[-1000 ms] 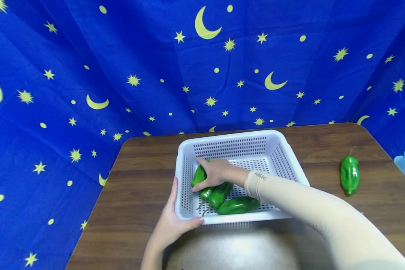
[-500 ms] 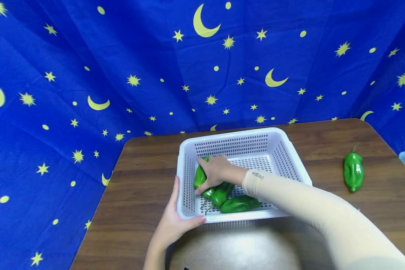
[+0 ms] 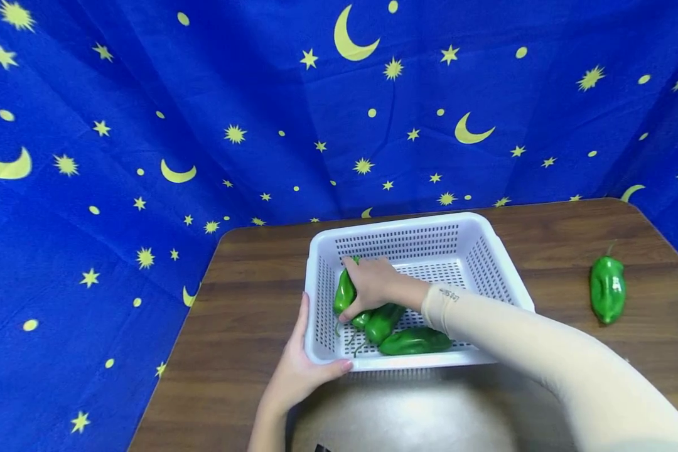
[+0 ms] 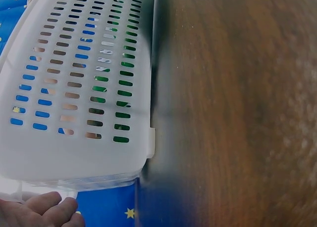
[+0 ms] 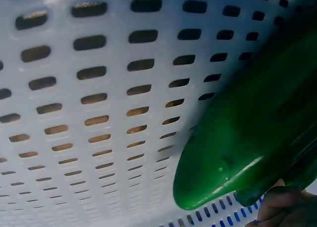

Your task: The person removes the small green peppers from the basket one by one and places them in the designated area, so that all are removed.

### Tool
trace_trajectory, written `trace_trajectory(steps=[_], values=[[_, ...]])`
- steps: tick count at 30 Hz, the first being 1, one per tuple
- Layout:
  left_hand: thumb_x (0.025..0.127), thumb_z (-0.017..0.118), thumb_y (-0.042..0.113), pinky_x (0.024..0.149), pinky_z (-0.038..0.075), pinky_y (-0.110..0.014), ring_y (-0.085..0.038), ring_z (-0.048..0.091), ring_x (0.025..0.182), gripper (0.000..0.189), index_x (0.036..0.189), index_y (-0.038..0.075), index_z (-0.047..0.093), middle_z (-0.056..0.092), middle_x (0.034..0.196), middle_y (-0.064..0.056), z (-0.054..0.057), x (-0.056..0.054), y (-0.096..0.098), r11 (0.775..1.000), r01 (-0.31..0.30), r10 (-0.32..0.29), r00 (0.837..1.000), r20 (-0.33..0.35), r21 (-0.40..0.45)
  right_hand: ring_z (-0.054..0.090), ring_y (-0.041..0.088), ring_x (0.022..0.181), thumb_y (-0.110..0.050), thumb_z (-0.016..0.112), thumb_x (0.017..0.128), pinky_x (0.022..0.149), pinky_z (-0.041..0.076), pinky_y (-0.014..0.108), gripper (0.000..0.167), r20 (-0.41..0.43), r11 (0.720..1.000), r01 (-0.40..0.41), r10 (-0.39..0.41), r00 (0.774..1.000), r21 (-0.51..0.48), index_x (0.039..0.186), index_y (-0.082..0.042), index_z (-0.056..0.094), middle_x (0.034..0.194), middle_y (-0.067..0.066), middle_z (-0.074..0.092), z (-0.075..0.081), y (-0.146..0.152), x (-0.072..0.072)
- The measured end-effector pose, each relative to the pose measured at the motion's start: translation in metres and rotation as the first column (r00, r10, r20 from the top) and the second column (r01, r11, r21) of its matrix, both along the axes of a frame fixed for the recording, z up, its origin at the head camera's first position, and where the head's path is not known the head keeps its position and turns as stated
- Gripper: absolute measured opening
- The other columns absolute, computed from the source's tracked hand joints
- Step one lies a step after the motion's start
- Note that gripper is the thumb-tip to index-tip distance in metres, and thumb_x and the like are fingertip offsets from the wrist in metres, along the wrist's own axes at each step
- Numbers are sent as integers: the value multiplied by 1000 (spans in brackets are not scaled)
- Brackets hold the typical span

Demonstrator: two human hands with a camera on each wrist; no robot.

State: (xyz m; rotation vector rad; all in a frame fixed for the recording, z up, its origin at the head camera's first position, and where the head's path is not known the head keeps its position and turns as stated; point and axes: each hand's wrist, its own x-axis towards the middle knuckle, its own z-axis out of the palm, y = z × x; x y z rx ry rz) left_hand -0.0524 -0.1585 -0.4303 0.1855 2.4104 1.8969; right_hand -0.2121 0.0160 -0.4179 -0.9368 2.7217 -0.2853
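A white perforated plastic basket (image 3: 441, 360) sits on the wooden table. Its front left corner is held by my left hand (image 3: 299, 371), thumb on the front rim and fingers along the left side. Inside the basket, my right hand (image 3: 375, 285) grips a green pepper (image 3: 344, 294) against the left wall, thumb and fingers spread round it. Other green peppers lie beside it, one partly under the hand (image 3: 384, 324) and one along the front wall (image 3: 415, 341). In the right wrist view a pepper (image 5: 233, 142) looms large near curled fingers (image 5: 282, 204).
Another green pepper (image 3: 607, 289) lies on the table (image 3: 248, 282) to the right of the basket. A blue curtain (image 3: 271, 107) with yellow moons and stars hangs behind and to the left. The right sleeve (image 3: 520, 339) crosses over the basket's front right rim.
The whole scene shifts slightly right in the head view. Both hands keep their places on the basket and the pepper, with little other movement.
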Motion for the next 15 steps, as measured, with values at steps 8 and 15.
trace_trajectory(steps=[8, 15], values=[[73, 88, 12, 97, 59, -36, -43, 52, 131, 128, 160, 30, -3, 15, 167, -6, -3, 1, 0, 1000, -2, 2, 1000, -7, 17, 63, 24, 105, -83, 73, 58, 95, 52, 49, 122, -51, 997, -47, 44, 998, -59, 145, -5, 39, 112, 6, 67, 4, 8, -2], [72, 88, 10, 95, 60, -38, -45, 54, 127, 130, 159, 33, -4, 16, 166, -11, -5, -1, -1, 999, 23, -21, 999, -38, 37, 65, 20, 104, -84, 74, 55, 93, 53, 48, 121, -128, 991, -67, 52, 990, -113, 144, -8, 40, 113, 2, 68, 17, 21, -3]])
